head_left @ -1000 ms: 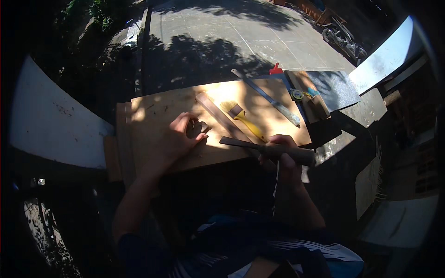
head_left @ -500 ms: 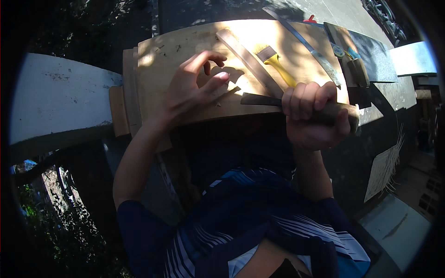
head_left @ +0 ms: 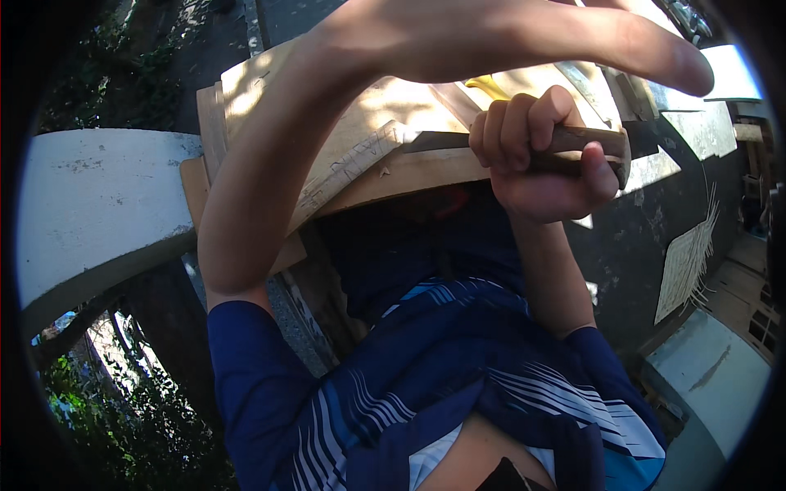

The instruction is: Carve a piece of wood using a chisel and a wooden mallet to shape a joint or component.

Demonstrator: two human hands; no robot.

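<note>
My right hand is closed round the thick wooden handle of a knife-like tool. Its dark, flat blade points left over the near edge of a wooden board. My left arm reaches up and across the board, and my left hand stretches out to the right above the right one, close to the camera. One long finger is extended; the others are mostly out of sight. A flat wooden strip with pencil-like marks lies along the board's near edge, partly behind my left forearm.
A yellow brush handle and a plain wooden slat lie on the board, partly covered by my left hand. A long metal blade rests farther right. White slabs stand at the left, and a frayed woven piece is at the right.
My left hand has swung up and right from the board, its curled fingers now stretched out. The marked strip has come into view. My right hand has risen slightly, still gripping the tool.
</note>
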